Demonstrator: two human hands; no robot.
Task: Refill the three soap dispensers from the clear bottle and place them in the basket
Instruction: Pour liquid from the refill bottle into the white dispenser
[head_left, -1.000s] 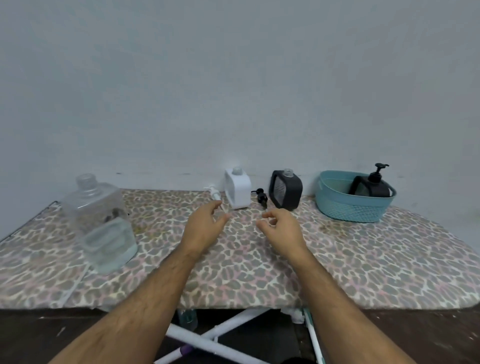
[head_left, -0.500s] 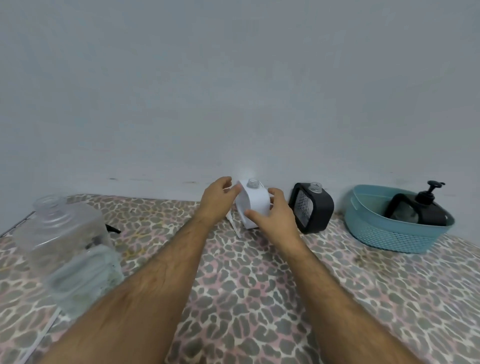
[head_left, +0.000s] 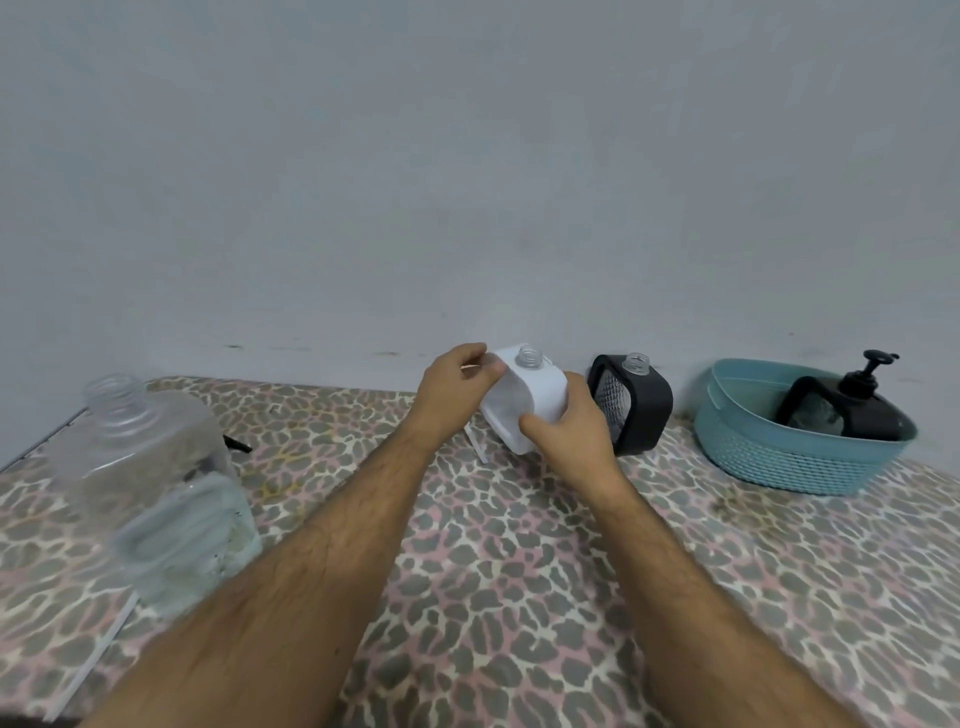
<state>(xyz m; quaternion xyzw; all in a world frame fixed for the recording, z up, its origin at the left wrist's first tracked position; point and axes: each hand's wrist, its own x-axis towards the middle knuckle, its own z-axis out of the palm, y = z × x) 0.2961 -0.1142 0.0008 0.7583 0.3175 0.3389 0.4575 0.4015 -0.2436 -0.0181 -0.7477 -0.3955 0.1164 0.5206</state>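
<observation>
Both hands have closed in on the white dispenser since a moment ago, when they were only just reaching its sides, and now it's tipped over to the left between them. Sweeping left to right: the clear bottle stands uncapped at the near-left of the worktop, liquid low in its base, well apart from the action. Next, the left hand pinches the top left corner of the white dispenser, fingers curled over the shoulder beside its open threaded neck. The right hand is clamped on the lower right side, thumb across the front face. No pump on it, and its base looks to be coming off the leopard-print cover, though the hands hide the contact. Just beside it, the black dispenser stands with its neck open too, waiting. Far right, the teal basket already carries one black pump dispenser, cap on. So, by my read: one done, two to go, and this white one is being brought in for filling. The bottle is the next thing needed.
</observation>
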